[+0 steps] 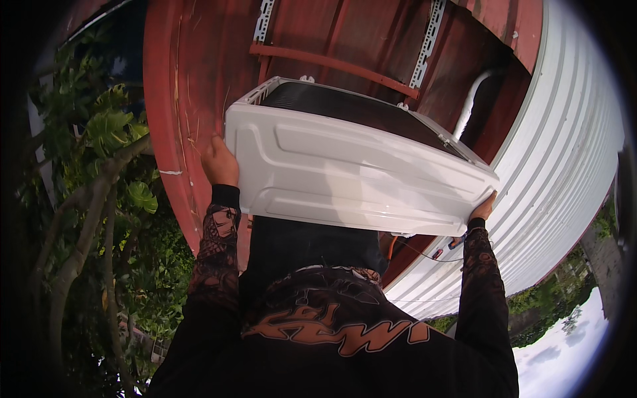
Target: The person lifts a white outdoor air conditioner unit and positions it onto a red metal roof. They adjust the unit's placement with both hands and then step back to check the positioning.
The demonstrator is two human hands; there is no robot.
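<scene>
A white air conditioner outdoor unit (358, 176) is in front of my body, its ribbed panel facing up and its right end lower in the picture. Dark fins (352, 106) run along its far side, where small white feet stick out. My left hand (221, 162) grips the left end, fingers curled at the edge. At the opposite end, my right hand (484, 207) is closed round the corner; some of its fingers are hidden. What bears the unit from below cannot be seen.
Beyond the unit, a red crossbar (338, 66) joins two slotted metal rails (421, 50) on red sheeting. A white bent pipe (470, 103) rises at the right. White corrugated roofing (564, 132) holds small tools (438, 253) and a thin cable. Leafy branches (93, 219) border the left.
</scene>
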